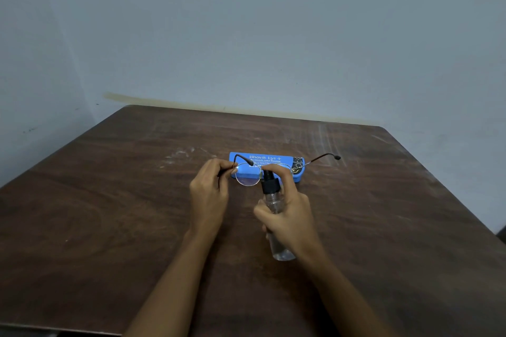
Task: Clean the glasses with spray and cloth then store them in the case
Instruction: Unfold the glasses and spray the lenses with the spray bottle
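Spraying step: bottle aimed at the left lens.
Left hand point(209, 194) pinches the glasses point(247, 176); right hand point(290, 216) grips the bottle point(273, 200), finger on its pump. Next comes wiping; no cloth is visible, and the case point(267, 165) lies shut.

Wire-rimmed glasses point(247, 176) unfolded, beside clear spray bottle point(273, 200); blue case point(267, 164) closed.

Single head-worn wide-angle view, looking forward and down from above the near edge of the counter point(109, 213). Faces toward 12 o'clock, where the wall point(273, 35) rises. Close enough that both forearms fill the lower frame.
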The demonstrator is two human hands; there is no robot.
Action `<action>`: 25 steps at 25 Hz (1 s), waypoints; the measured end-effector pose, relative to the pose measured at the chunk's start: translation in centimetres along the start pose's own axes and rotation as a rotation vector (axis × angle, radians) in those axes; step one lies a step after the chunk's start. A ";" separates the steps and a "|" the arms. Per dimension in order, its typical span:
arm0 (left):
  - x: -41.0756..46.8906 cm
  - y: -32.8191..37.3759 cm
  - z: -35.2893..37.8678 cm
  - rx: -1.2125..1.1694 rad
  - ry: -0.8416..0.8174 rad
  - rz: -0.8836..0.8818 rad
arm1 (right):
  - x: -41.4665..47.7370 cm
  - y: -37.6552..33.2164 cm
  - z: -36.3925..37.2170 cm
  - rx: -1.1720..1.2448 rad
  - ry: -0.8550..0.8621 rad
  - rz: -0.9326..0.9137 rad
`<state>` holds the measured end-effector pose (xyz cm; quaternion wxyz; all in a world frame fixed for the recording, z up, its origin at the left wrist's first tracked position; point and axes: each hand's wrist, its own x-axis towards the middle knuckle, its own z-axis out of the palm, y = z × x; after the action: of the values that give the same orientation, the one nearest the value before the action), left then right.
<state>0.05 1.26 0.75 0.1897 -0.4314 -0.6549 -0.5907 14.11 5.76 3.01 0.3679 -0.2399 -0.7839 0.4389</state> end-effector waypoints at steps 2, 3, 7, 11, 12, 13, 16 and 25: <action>0.0 0.0 0.0 -0.001 -0.007 -0.002 | -0.1 -0.1 -0.2 0.033 -0.016 0.018; 0.0 0.0 0.0 -0.003 -0.007 -0.004 | -0.1 -0.2 -0.2 0.047 -0.030 0.024; -0.1 0.0 0.0 -0.008 0.001 -0.001 | -0.2 -0.1 -0.2 0.047 -0.047 0.042; -0.1 0.0 0.0 -0.009 0.001 -0.002 | -0.2 -0.3 0.0 0.052 -0.035 0.041; -0.1 0.0 0.0 -0.010 -0.001 -0.006 | -0.2 -0.4 0.0 0.053 -0.034 0.043; -0.1 0.0 0.0 -0.011 -0.002 -0.011 | -0.3 -0.4 -0.1 0.053 -0.033 0.045; -0.1 0.0 0.0 -0.012 -0.003 -0.012 | -0.3 -0.5 -0.1 0.041 -0.030 0.035; -0.2 0.2 -0.1 -0.027 -0.015 -0.022 | -0.1 -0.3 0.0 0.033 -0.003 0.023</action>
<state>0.24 1.10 0.75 0.1725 -0.4311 -0.6530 -0.5983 14.16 5.51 3.25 0.3656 -0.2422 -0.7742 0.4565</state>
